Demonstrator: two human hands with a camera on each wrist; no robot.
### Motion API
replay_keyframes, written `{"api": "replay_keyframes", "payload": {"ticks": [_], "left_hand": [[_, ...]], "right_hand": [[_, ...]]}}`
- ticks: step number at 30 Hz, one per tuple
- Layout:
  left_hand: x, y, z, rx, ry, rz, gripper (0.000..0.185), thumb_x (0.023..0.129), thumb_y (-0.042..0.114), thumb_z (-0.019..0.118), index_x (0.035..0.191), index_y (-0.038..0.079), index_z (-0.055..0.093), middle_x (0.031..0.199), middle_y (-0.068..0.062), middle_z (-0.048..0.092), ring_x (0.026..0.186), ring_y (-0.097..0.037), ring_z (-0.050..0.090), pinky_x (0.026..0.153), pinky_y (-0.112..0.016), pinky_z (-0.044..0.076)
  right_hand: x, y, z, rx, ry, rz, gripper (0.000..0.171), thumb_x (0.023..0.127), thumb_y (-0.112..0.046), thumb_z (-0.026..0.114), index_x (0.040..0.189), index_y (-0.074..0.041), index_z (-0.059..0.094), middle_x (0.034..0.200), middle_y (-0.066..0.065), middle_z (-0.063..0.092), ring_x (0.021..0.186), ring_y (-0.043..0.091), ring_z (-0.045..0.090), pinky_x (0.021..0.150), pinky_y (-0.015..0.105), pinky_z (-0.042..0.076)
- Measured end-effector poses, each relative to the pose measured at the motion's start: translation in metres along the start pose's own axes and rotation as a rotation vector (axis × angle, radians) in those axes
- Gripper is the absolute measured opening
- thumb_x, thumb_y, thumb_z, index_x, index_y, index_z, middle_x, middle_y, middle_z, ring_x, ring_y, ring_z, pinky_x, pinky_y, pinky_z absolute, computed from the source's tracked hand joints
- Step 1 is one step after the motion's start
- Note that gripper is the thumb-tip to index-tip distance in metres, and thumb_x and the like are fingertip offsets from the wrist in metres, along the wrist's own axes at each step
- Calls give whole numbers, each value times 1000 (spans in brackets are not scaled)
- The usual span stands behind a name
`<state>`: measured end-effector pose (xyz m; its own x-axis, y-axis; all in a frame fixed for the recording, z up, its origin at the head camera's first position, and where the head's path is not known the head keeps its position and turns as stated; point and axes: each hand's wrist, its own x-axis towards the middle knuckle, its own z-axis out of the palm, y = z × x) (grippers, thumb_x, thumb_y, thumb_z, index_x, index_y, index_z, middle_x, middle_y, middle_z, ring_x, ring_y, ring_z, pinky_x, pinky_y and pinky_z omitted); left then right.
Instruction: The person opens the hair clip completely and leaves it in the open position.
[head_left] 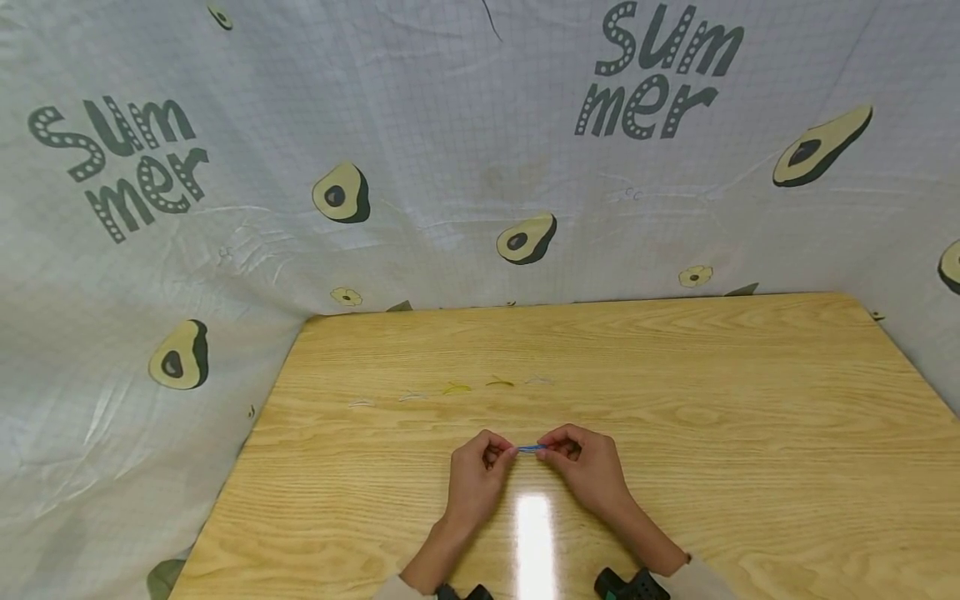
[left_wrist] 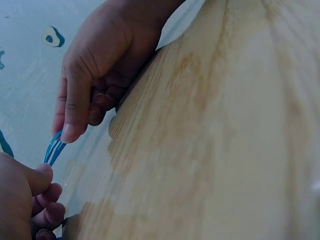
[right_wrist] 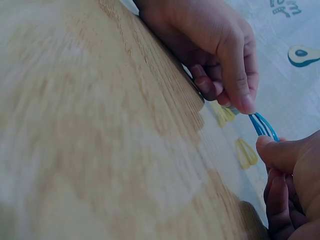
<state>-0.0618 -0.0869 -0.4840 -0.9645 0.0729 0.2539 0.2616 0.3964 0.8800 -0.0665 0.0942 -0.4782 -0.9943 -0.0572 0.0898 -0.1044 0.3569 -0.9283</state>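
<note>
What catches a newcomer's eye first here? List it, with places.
At the near middle of the light wooden table, the left hand and the right hand pinch a thin blue rubber band stretched between them. Behind hangs a pale cloth backdrop printed with avocados; small yellow and clear bands lie mid-table.

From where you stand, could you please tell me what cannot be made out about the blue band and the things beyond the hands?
- Blue band: ends hidden in the fingertips of the left hand and right hand; head view, too small to tell its shape.
- Small bands beyond the hands: head view, too small to tell; the pale ones barely show.
- Tabletop: blurred in both wrist views.
</note>
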Motion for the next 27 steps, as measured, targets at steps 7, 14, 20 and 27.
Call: {"api": "replay_keyframes", "payload": {"ticks": [7, 14, 20, 27], "left_hand": [[-1, -1, 0, 4, -5, -4, 9, 86, 8, 71, 81, 7, 64, 71, 2, 60, 59, -9, 51, 53, -19, 43], [-1, -2, -1, 13, -10, 7, 9, 87, 8, 71, 80, 7, 64, 71, 2, 60, 59, -8, 51, 53, -19, 42], [-1, -2, 0, 4, -11, 11, 9, 87, 8, 71, 81, 7, 64, 71, 2, 60, 59, -8, 50, 52, -19, 42], [-1, -4, 1, 6, -7, 22, 10, 86, 7, 71, 80, 8, 64, 70, 3, 60, 58, -7, 50, 51, -19, 42]], "right_hand": [[-1, 0, 2, -3, 11, 5, 13, 77, -10, 80, 83, -18, 72, 70, -11, 64, 58, 10, 57, 52, 25, 47], [-2, 0, 2, 15, 9, 14, 12, 78, -9, 80, 83, -18, 72, 69, -10, 64, 58, 11, 57, 51, 25, 47], [-2, 0, 2, 19, 9, 17, 13, 78, -9, 80, 83, -18, 72, 69, -9, 64, 57, 11, 57, 51, 25, 46], [-2, 0, 2, 16, 12, 22, 12, 78, -9, 80, 82, -17, 73, 68, -9, 63, 57, 11, 57, 50, 25, 46]]}}
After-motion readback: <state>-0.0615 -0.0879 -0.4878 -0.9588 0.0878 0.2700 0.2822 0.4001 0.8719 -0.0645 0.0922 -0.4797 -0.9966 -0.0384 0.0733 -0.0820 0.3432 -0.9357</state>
